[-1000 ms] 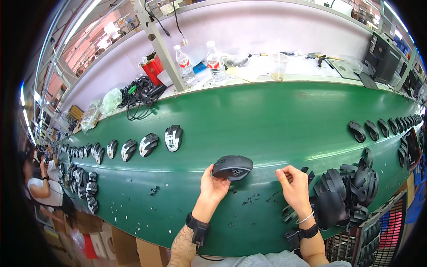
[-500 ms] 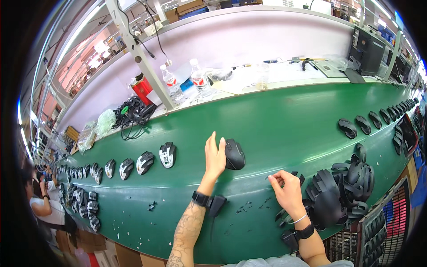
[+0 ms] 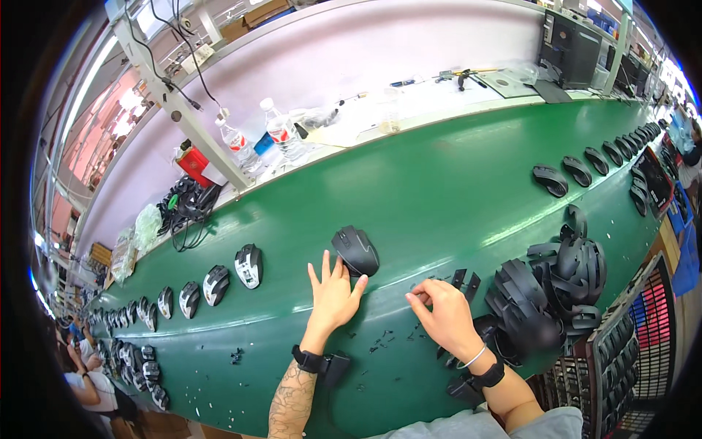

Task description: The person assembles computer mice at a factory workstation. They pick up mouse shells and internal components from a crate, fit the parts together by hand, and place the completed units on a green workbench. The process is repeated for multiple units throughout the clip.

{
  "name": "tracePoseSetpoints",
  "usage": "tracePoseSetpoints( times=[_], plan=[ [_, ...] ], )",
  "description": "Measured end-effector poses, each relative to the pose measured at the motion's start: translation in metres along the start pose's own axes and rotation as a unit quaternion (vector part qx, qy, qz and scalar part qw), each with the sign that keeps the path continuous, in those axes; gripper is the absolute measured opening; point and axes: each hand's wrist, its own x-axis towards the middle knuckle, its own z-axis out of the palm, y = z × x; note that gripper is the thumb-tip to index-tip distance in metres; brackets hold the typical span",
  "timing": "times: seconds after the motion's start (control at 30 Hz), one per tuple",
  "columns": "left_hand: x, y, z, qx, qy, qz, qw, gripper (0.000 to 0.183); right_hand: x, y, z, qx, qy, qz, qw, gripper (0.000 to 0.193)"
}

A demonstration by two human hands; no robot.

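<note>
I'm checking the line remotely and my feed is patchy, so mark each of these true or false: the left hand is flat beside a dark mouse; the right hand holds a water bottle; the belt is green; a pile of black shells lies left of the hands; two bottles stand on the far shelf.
1. The left hand lies open with its fingers against the dark mouse. True.
2. The right hand holds a water bottle. False: it is curled low over the green belt, among small black parts; what it grips cannot be told.
3. The belt is green. True.
4. A pile of black shells lies left of the hands. False: it lies to the right.
5. Two water bottles stand on the far shelf. True.
</note>
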Motion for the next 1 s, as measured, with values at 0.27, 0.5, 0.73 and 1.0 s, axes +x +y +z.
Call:
tracePoseSetpoints(
  times=[0.27,0.5,0.73,1.0],
  plan=[
    [0.001,0.029,-0.008,-0.009,0.039,-0.121,0.992,0.056,0.0,-0.012,-0.012,0.035,0.101,-0.042,0.993,0.015],
    [-0.03,0.105,-0.005,-0.248,0.085,0.227,0.938,0.016,0.003,-0.016,-0.036,0.116,0.293,-0.032,0.949,0.013],
    [-0.029,0.107,0.006,-0.143,0.049,0.266,0.952,0.016,0.003,-0.012,-0.04,0.143,0.296,-0.017,0.944,0.013],
    [-0.035,0.111,0.02,-0.083,0.062,0.276,0.955,0.01,0.003,-0.014,-0.036,0.122,0.26,-0.025,0.958,0.014]
  ],
)
